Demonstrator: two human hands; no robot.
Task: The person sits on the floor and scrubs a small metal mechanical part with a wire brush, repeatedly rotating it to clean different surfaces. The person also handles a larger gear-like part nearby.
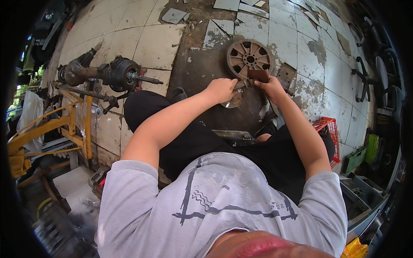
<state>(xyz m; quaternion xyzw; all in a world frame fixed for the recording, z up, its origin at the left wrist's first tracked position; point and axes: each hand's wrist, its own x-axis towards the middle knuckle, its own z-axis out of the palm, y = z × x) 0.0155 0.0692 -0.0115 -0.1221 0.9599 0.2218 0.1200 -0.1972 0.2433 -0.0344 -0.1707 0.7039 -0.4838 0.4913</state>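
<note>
Head view: left hand [222, 89] fingers grasp a metal part [241, 85]; right hand [272, 87] fingers pinch a brown sheet [259, 76] beside it. Step appears to be two-handed handling; next move likely requires steady left fingers.

so it's one wide head-worn fisheye looking steeply down, with the shirt [234, 193] super close at the bottom, left hand [220, 90] and right hand [272, 89] farther out above center, and the floor [150, 41] bending toward the edges
</note>
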